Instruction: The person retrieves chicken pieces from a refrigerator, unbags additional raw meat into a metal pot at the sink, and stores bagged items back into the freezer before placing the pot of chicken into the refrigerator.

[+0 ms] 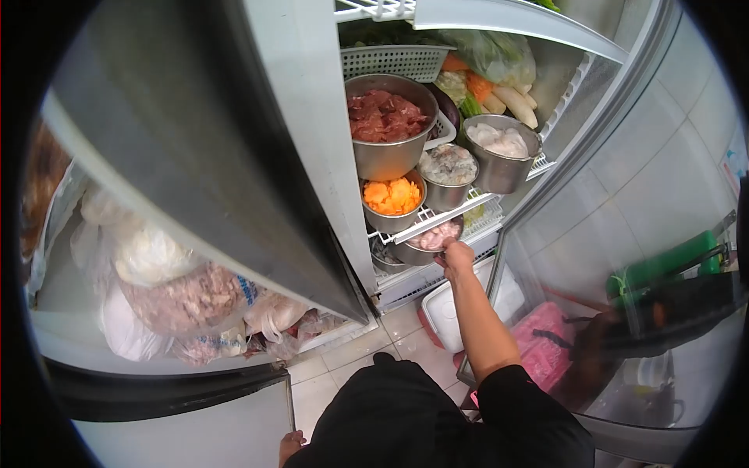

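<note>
My right hand point(455, 257) reaches into the fridge's lower shelf and is closed on the rim of a metal pot point(411, 253) holding pale pink meat. Just above that pot, a steel bowl of sliced carrots point(392, 196) stands on the wire shelf. Near it are a large pot of red meat point(388, 117), a pot of greyish food point(449, 168) and a pot of whitish food point(503, 148). At the bottom of the view, my left hand point(292, 447) is partly seen, its fingers closed around the edge of the freezer door point(187, 425).
An open freezer point(179, 296) at left holds several bagged meats. At right stands the fridge's open glass door point(624, 234). A white cooler box point(476, 304) and a pink bag point(544, 343) sit on the tiled floor. Higher up are a perforated basket point(394, 62) and white radishes point(515, 105).
</note>
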{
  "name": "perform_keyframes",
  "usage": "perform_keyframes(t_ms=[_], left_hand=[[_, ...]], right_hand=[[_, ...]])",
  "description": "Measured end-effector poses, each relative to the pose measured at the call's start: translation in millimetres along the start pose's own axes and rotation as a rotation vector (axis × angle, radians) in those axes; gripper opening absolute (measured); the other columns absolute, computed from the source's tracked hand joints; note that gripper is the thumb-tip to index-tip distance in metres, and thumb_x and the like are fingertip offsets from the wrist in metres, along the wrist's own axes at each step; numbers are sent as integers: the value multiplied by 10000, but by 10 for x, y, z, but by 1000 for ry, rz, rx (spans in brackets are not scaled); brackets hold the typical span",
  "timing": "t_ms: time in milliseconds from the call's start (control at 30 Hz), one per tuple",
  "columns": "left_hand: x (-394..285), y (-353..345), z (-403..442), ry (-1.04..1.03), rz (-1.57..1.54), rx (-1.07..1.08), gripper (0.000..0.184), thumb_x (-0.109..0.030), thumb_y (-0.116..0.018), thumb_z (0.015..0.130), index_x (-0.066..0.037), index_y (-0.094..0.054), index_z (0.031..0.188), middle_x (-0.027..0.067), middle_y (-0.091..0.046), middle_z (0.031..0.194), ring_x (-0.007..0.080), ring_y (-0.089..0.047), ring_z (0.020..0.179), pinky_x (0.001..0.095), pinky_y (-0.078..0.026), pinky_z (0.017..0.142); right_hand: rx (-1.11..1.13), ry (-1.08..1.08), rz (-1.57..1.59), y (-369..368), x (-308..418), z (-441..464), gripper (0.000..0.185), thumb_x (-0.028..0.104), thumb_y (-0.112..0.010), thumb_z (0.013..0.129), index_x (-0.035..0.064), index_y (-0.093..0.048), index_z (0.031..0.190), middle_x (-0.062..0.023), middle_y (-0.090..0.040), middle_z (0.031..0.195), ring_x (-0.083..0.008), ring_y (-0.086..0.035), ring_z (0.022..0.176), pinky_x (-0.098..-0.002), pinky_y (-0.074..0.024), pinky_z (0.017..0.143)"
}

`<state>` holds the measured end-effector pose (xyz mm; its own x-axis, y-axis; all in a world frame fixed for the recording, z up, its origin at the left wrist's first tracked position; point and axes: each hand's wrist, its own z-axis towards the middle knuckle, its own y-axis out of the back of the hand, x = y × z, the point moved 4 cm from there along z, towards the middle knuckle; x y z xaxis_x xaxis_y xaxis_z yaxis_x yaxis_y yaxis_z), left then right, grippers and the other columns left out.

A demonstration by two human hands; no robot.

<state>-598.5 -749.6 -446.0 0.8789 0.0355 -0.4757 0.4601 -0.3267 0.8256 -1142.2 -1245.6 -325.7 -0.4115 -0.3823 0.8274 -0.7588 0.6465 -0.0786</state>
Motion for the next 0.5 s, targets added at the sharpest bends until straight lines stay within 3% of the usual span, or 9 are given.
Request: perform_keyframes(t_ms=[167,267,300,400,433,467,500], left_hand=[[130,69,16,211,-18,-10,232,-218,-681,785,-59,-638,948,149,-666,984,330,-645,893,410,-541,769],[174,26,127,160,196,26,272,-251,-684,783,-59,-642,971,159,-668,993,339,-647,914,417,-539,773],[248,34,87,269,75,49,285,-256,-683,787,-58,-639,987,162,-669,996,338,-647,918,414,-538,778],[273,68,122,405,-60,62,322,-272,-677,800,-56,-632,1034,169,-670,1005,333,-649,931,404,-533,795],[245,85,148,433,-85,63,334,-277,-675,804,-56,-630,1050,171,-671,1008,332,-650,935,401,-532,800],[216,110,155,461,-112,65,347,-283,-673,808,-55,-627,1066,174,-671,1010,330,-651,940,398,-530,806],[189,126,145,490,-133,68,359,-288,-671,813,-55,-625,1082,176,-672,1013,328,-652,944,394,-529,811]], right_hand=[[118,64,-78,-513,-113,80,82,117,-623,823,58,-616,880,-73,-638,860,-178,-588,702,-352,-489,589],[93,161,56,-741,-193,159,135,38,-644,802,-39,-660,911,-121,-664,857,-208,-621,766,-335,-491,663],[75,200,-69,-758,-161,172,234,69,-650,804,-67,-663,994,-156,-686,944,-225,-644,850,-335,-487,722],[19,262,-174,-825,38,-5,281,115,-645,817,-67,-652,1031,-160,-690,979,-234,-650,893,-355,-491,746],[39,231,-43,-906,-182,330,345,170,-634,836,-61,-630,1092,-165,-683,1034,-249,-650,916,-367,-496,754],[-8,323,-117,-968,-289,517,366,197,-619,858,-39,-614,1138,-153,-672,1063,-249,-650,913,-363,-505,755],[-13,194,48,-976,-175,384,306,137,-610,860,2,-598,1134,-110,-659,1049,-228,-634,898,-347,-506,744]])
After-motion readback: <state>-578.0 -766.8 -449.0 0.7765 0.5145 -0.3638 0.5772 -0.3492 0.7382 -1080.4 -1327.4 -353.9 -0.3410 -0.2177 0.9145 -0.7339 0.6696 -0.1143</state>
